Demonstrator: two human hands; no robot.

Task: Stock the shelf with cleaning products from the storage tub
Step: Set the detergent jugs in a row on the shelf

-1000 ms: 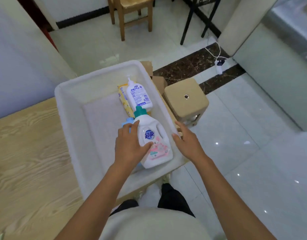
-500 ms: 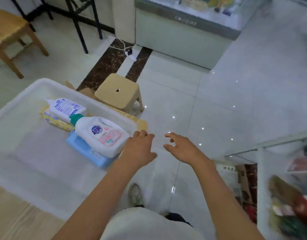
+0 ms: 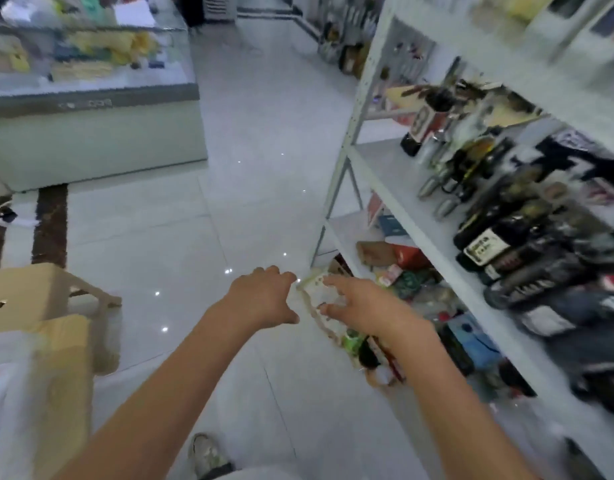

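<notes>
The white tiled floor (image 3: 264, 140) lies open as a broad aisle between the pale green glass-topped display counter (image 3: 91, 140) at the far left and the white metal shelf rack (image 3: 378, 164) along the right. On the rack's middle shelf dark glass bottles (image 3: 499, 237) crowd the board; only its far end by the upright is bare. The lower shelf is packed with coloured packets (image 3: 402, 271), just beyond the right hand (image 3: 361, 306). A beige plastic stool (image 3: 25, 292) and the white storage tub (image 3: 11, 410) block the near left.
</notes>
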